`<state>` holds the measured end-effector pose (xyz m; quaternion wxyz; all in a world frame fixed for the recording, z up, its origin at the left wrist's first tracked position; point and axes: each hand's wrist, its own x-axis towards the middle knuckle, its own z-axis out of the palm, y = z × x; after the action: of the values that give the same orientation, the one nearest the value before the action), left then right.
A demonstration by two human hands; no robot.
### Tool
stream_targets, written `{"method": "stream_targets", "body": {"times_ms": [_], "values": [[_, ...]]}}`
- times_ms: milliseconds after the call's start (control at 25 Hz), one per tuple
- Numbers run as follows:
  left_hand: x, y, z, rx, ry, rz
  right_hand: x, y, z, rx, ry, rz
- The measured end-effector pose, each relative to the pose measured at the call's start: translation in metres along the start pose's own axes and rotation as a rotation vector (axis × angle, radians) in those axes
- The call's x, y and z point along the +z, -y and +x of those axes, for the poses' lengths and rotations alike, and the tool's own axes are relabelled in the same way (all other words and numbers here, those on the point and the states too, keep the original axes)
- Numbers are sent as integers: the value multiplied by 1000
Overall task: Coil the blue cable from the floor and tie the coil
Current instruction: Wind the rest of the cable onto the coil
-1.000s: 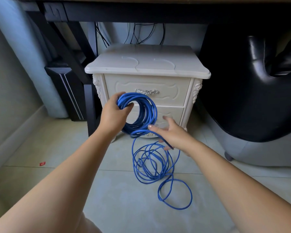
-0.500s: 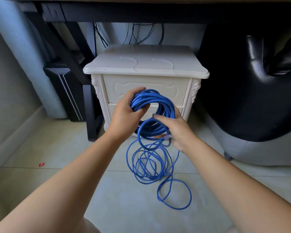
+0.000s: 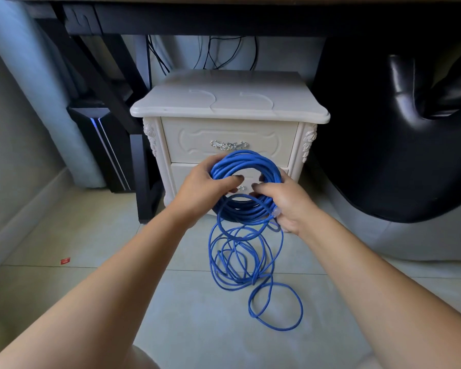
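Loose blue cable [image 3: 240, 265] is still lying tangled mid-floor [image 3: 91, 235]. We're now gripping the coil [image 3: 246, 161] with both hands: left hand [image 3: 205, 187] curled round its left side, right hand [image 3: 285, 203] just bringing up another loop and closing round the right side, in front of the nightstand [image 3: 229, 107]. More wraps are pending, so we're not tying yet.

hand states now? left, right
Left hand: grips the blue cable coil, left side.
Right hand: grips the coil's right side.

No readable text (red scrap illegible).
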<state>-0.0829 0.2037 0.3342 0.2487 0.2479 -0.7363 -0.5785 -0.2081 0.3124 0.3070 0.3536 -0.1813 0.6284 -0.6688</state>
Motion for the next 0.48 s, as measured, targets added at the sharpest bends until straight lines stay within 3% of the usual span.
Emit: {"method": "stream_targets", "body": {"times_ms": [160, 240, 360, 480], "values": [[-2, -2, 1, 169, 109, 493, 1, 9, -9, -311, 22, -739], [5, -1, 0, 244, 176, 650, 6, 8, -14, -432, 39, -928], [12, 1, 3, 275, 122, 768, 6, 7, -15, -459, 17, -870], [5, 6, 9, 240, 52, 703, -4, 13, -10, -226, 112, -578]]}}
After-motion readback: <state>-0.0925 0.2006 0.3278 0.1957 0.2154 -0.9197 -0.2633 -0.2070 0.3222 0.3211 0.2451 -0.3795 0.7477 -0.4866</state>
